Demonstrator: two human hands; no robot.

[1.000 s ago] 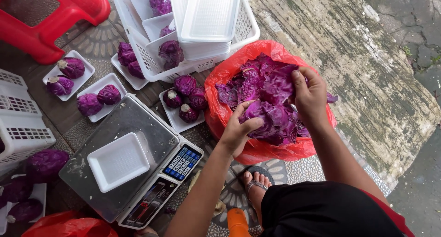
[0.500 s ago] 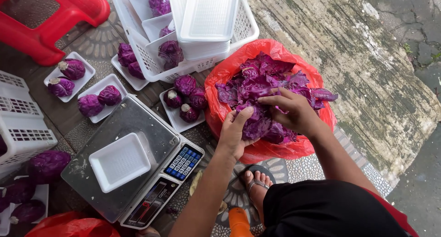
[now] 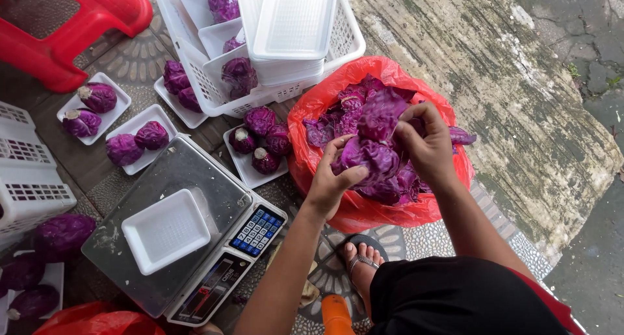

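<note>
While you work inside the bag, note these positions:
Cabbage leaves (image 3: 377, 159): loose purple pile filling the red plastic bag (image 3: 312, 114).
Left hand (image 3: 333, 179): your fingers curl around a leaf clump at the pile's near edge.
Right hand (image 3: 426, 146): closed on leaves at the pile's centre.
Scale (image 3: 175, 231): left of the bag, carrying an empty white tray (image 3: 166, 230).
Small cabbages (image 3: 260, 140): on a tray between scale and bag.
</note>
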